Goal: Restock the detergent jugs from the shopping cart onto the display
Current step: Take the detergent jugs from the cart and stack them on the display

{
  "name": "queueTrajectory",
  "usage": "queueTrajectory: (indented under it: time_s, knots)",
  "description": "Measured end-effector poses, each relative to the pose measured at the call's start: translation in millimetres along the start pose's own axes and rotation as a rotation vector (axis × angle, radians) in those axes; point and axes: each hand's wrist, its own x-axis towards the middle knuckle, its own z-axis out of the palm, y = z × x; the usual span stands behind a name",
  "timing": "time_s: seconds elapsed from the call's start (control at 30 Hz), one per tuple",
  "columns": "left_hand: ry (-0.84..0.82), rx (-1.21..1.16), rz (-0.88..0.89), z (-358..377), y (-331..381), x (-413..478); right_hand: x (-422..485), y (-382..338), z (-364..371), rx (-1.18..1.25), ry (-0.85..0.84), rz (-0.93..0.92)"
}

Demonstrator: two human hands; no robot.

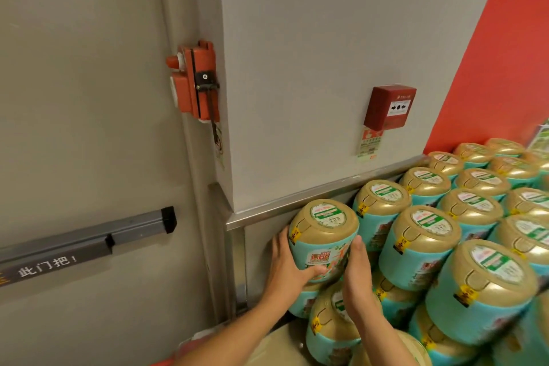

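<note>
A teal detergent jug with a gold lid (323,232) stands at the left end of the top row of the display, against the wall's metal rail. My left hand (289,264) wraps its left side and front. My right hand (358,273) presses its right side. Several identical jugs (421,235) are stacked in rows to the right and below it, forming the display. The shopping cart is mostly out of view; only a red strip (166,361) shows at the bottom edge.
A grey door with a push bar (89,238) is on the left. An orange box (196,80) is mounted on the corner of the grey pillar. A red fire alarm call point (389,107) hangs on the wall above the display. A red wall (505,53) rises at right.
</note>
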Motion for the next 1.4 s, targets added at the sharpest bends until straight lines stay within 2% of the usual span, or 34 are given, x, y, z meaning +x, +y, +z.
queueTrajectory:
  time_s: [0.13,0.43,0.63,0.83,1.0,1.23,1.4]
  knots:
    - [-0.007,0.012,-0.024,1.5,4.2,1.9,-5.2,23.7,-3.0,-0.067,0.069,-0.049]
    - [-0.073,0.017,-0.092,-13.9,-3.6,-18.2,-29.0,30.8,-6.7,-0.320,0.154,-0.024]
    - [0.023,-0.036,-0.017,-53.6,-29.4,-58.3,-84.9,41.5,11.7,-0.274,0.186,-0.079]
    - [0.146,-0.173,-0.029,-139.5,-65.9,-110.8,-153.3,58.7,77.1,-0.265,-0.017,-0.119]
    - [0.328,-0.204,-0.108,-233.9,-115.2,-167.6,-213.7,82.3,149.8,-0.294,-0.214,-0.097]
    - [0.545,-0.216,-0.347,-368.1,-209.3,-257.6,-300.1,129.2,253.6,-0.386,-0.505,0.041]
    - [0.665,-0.179,-0.543,-444.1,-275.9,-333.8,-353.0,193.1,325.4,-0.393,-0.605,0.129]
